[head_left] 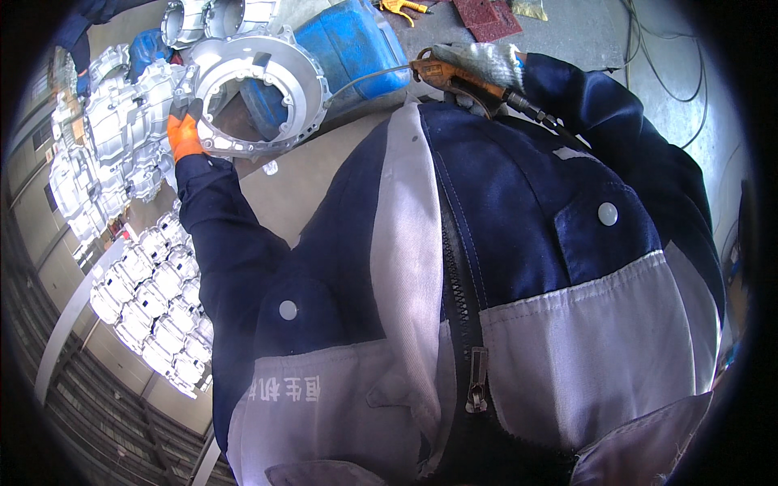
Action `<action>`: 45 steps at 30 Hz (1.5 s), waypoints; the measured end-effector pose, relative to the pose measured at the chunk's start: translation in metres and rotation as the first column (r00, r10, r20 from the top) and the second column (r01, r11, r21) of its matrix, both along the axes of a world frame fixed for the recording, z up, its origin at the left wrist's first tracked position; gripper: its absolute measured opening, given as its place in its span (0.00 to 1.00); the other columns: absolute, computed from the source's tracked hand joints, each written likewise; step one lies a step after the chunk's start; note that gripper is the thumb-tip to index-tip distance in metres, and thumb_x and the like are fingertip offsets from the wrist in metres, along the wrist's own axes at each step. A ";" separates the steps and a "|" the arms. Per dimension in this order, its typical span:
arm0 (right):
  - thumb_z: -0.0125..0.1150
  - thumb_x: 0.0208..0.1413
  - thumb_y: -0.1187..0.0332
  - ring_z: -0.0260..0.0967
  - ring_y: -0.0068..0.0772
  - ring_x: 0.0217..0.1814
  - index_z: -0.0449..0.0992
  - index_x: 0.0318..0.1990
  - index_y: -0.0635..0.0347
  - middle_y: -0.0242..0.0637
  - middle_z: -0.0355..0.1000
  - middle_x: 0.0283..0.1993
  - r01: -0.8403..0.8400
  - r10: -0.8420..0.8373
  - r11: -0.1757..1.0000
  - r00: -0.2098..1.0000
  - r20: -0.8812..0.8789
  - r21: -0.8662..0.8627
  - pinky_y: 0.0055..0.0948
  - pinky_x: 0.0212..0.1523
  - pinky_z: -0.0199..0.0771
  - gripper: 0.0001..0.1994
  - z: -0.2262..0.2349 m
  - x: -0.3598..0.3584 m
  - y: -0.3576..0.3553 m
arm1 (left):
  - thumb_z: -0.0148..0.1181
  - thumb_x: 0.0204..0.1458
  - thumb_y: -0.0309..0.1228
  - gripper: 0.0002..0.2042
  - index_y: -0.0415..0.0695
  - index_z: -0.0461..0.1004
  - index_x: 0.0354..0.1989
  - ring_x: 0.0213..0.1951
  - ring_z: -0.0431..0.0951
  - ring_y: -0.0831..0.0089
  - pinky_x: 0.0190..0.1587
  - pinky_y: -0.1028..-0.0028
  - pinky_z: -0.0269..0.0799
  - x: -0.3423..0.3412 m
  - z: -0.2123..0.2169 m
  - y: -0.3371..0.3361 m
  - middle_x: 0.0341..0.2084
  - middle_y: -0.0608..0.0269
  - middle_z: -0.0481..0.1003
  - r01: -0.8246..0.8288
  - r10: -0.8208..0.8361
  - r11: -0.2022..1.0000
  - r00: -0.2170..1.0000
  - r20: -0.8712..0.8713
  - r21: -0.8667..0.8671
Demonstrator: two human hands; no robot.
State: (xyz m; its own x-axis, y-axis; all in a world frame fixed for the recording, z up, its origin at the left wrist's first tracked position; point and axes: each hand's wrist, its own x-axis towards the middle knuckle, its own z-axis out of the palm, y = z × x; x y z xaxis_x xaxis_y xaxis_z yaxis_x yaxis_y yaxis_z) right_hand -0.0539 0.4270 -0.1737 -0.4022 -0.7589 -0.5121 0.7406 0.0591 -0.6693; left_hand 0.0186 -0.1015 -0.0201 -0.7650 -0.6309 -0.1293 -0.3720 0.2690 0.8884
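Observation:
My left hand (pixel 186 136), in an orange glove with dark fingertips, closes on the left rim of a round cast-metal housing (pixel 312 85). This housing has a wide opening and several bolt lugs around its edge. My right hand (pixel 486 63), in a whitish glove, is wrapped round an orange air gun (pixel 442 73). A long thin nozzle (pixel 361 80) runs from the gun to the housing's right edge; whether it touches is unclear. Behind the housing lies a blue plastic drum (pixel 348 44). My right fingers are partly hidden by the glove's back and the tool.
Stacked cast housings (pixel 134 113) rise at the left, with more rows of castings (pixel 158 300) below them. At the top lie a yellow air gun (pixel 401 10) and a dark red piece (pixel 489 19). Hoses (pixel 660 77) curl over the floor at right. Another person's dark sleeve (pixel 74 36) shows upper left.

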 end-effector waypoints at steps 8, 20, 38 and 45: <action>0.49 0.59 0.55 0.73 0.31 0.32 0.70 0.50 0.57 0.41 0.73 0.39 -0.010 0.011 1.000 1.000 -0.013 0.009 0.26 0.28 0.77 0.19 -0.003 -0.003 -0.011 | 0.66 0.41 0.22 0.22 0.39 0.71 0.49 0.39 0.72 0.74 0.44 0.75 0.66 -0.001 0.004 0.000 0.40 0.63 0.75 0.038 -0.038 0.999 0.999 0.029 0.002; 0.49 0.60 0.55 0.73 0.31 0.32 0.70 0.50 0.57 0.41 0.73 0.39 0.047 -0.047 0.999 0.999 -0.005 0.009 0.27 0.28 0.77 0.18 -0.002 -0.012 -0.010 | 0.61 0.45 0.19 0.26 0.40 0.65 0.56 0.52 0.68 0.72 0.53 0.76 0.63 -0.003 0.018 0.032 0.50 0.61 0.70 0.252 -0.251 0.968 0.967 -0.038 0.015; 0.48 0.60 0.56 0.72 0.31 0.32 0.70 0.49 0.56 0.40 0.73 0.38 0.193 -0.190 0.976 0.981 0.044 -0.104 0.29 0.28 0.76 0.17 0.005 -0.024 -0.031 | 0.59 0.46 0.18 0.26 0.40 0.63 0.57 0.52 0.67 0.74 0.53 0.76 0.62 -0.005 0.022 0.031 0.52 0.64 0.68 0.227 -0.224 0.969 0.974 -0.037 0.098; 0.48 0.60 0.56 0.72 0.31 0.32 0.70 0.49 0.56 0.39 0.73 0.38 0.261 -0.249 0.949 0.964 0.091 -0.176 0.29 0.28 0.76 0.16 0.009 -0.045 -0.053 | 0.60 0.46 0.19 0.26 0.40 0.64 0.57 0.50 0.68 0.74 0.51 0.77 0.63 -0.005 0.023 0.030 0.50 0.63 0.69 0.251 -0.251 0.965 0.968 -0.011 0.077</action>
State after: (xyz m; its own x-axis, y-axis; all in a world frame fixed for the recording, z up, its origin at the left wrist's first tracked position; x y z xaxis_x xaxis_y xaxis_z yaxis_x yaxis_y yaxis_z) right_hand -0.0991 0.3739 -0.1643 -0.5646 -0.7194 -0.4045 0.7579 -0.2579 -0.5992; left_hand 0.0140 -0.0717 0.0027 -0.8976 -0.4069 -0.1693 -0.3006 0.2841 0.9105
